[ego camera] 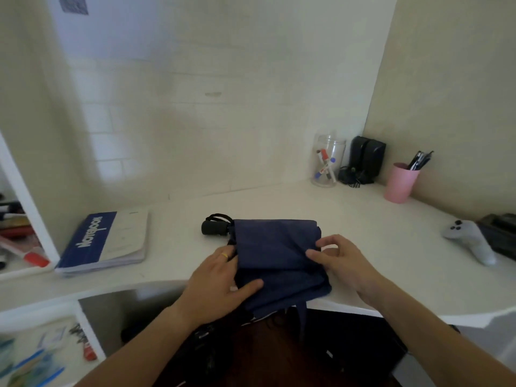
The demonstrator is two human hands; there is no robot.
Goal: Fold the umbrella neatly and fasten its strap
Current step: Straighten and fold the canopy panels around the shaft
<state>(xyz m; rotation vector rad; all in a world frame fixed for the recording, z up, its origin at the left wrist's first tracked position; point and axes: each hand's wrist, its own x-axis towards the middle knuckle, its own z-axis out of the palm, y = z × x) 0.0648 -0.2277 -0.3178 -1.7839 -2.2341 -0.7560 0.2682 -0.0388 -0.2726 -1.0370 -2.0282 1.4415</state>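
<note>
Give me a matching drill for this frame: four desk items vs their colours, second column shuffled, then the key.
Items:
1. umbrella canopy
2. cup holding pens
3. game controller
4. umbrella handle

Colours:
A. pink
B. black
C. navy blue
D. light grey

Pairs: 1-C, 2-A, 3-D, 4-B

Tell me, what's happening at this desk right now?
A person is folding a navy umbrella on a white desk. The left hand presses on the fabric's left side while the right hand pinches a fold on its right side. The black handle points left. The fabric lies in flat, loose folds, not rolled yet, and no strap is fastened.
</note>
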